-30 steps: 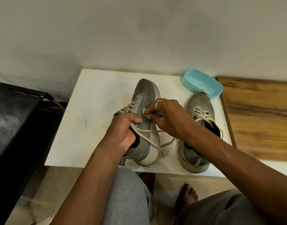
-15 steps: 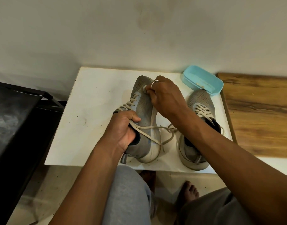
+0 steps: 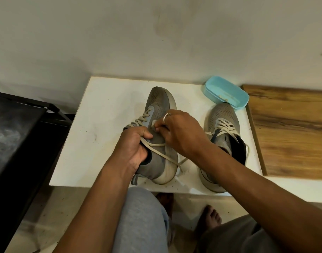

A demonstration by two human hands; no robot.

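Two grey mesh sneakers stand on a white board (image 3: pixel 94 128). My left hand (image 3: pixel 132 148) grips the collar of the left sneaker (image 3: pixel 161 105) and holds it tilted onto its outer side, a loose lace crossing under my thumb. Pressed against the side of that shoe, my right hand (image 3: pixel 180 132) pinches a small white wad (image 3: pixel 153 123); a ring sits on one finger. The right sneaker (image 3: pixel 224 117) stands upright beside it, laced, untouched.
A light blue plastic box (image 3: pixel 227 92) sits at the board's back right, next to the right sneaker's toe. A wooden surface (image 3: pixel 291 132) adjoins on the right, a black rack (image 3: pixel 19 136) on the left. The wall is close behind. My knees and bare feet are below the board.
My right hand, with the white wad, went up toward the toe of the left sneaker and has come back down to its middle. My left hand keeps its grip on the collar.
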